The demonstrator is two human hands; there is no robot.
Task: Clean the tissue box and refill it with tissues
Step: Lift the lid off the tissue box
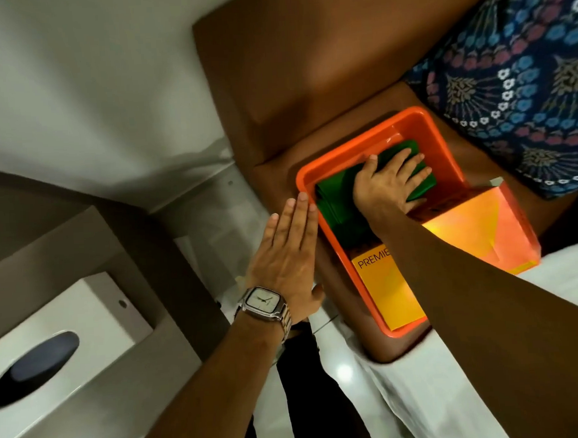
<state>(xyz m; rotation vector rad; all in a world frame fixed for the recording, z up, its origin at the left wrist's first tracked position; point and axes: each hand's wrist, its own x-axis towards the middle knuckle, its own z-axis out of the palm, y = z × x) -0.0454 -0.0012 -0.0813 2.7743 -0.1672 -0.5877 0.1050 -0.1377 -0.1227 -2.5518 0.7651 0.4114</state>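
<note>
A white tissue box [85, 316] with a dark oval slot sits at the lower left on a grey-brown ledge. An orange plastic tub [315, 170] rests on a brown padded seat. Inside the tub lies a folded green cloth [333, 196]. My right hand [388, 183] lies flat on that cloth, fingers spread. Two yellow-orange tissue packs stand in the tub, one marked "PREMIE" [388, 290] and one leaning at the right [475, 229]. My left hand [289, 252], wearing a wristwatch, hovers flat just left of the tub with fingers straight, holding nothing.
A brown padded backrest [306, 67] rises behind the tub. A blue patterned cushion [524, 79] lies at the upper right. White bedding [490, 375] covers the lower right. A white wall fills the upper left, and glossy floor tiles show below my arms.
</note>
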